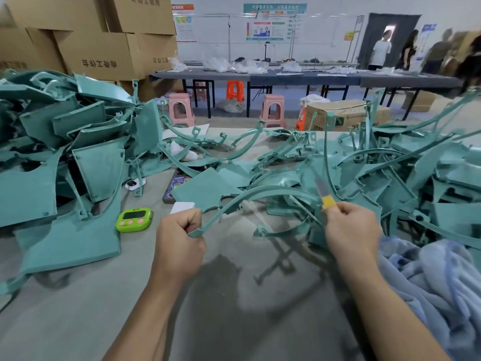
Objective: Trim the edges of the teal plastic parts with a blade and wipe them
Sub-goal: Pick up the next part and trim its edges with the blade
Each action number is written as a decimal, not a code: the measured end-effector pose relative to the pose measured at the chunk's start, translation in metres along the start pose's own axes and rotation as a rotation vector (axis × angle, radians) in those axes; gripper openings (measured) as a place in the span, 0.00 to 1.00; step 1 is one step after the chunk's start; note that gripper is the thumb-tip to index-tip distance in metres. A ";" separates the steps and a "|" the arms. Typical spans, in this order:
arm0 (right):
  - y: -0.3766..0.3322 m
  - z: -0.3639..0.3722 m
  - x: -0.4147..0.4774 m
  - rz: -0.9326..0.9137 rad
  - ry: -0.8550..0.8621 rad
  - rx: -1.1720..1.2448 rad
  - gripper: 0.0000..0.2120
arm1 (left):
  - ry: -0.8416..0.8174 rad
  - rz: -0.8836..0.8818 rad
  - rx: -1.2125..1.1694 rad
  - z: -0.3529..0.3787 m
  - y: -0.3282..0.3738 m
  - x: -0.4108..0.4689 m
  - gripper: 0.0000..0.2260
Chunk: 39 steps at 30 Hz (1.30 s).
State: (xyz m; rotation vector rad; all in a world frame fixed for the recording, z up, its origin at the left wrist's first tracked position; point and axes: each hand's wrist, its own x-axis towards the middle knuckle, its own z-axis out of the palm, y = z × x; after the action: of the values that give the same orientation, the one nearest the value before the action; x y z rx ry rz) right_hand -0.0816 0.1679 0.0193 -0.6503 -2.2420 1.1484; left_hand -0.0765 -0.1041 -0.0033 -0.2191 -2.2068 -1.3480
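Many trimmed yet?

Can't tell; heaps of parts [65, 152] crowd the worktop [104, 295]. Left hand [179, 238] grips one end of a curved strip [260, 195] above it, right hand [351, 227] grips the blade [324, 194] beside it. Cloth [429, 277] lies aside; wiping likely remains.

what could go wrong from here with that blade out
1. The blade is bare in the right hand. A slip along the curved teal strip could run toward the ungloved left hand gripping its near end.
2. The strip is thin and long, so it may flex under the blade and get gouged.
3. Its far end sits among the pile of teal parts and might snag.
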 end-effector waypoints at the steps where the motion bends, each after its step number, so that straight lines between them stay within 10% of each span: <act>1: 0.003 -0.004 0.002 0.015 0.040 0.006 0.13 | -0.007 -0.006 0.000 0.000 0.001 0.000 0.25; 8: -0.025 0.007 -0.041 -0.398 -0.347 0.303 0.09 | -0.013 -0.004 -0.014 0.003 0.005 0.000 0.25; 16: 0.010 -0.004 0.002 0.020 -0.037 0.125 0.11 | -0.015 -0.018 -0.069 -0.002 -0.001 0.002 0.12; 26: 0.001 0.003 -0.027 -0.381 -0.162 0.377 0.09 | -0.139 -0.891 -0.788 -0.006 0.018 0.004 0.20; 39: 0.001 0.007 -0.028 -0.424 -0.201 -0.103 0.10 | -0.233 -0.988 -0.749 -0.012 0.020 0.003 0.10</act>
State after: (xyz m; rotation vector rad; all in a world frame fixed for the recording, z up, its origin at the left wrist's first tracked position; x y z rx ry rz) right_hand -0.0649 0.1463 0.0086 -0.0835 -2.4607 0.9211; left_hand -0.0671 -0.1048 0.0179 0.5608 -1.8987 -2.7689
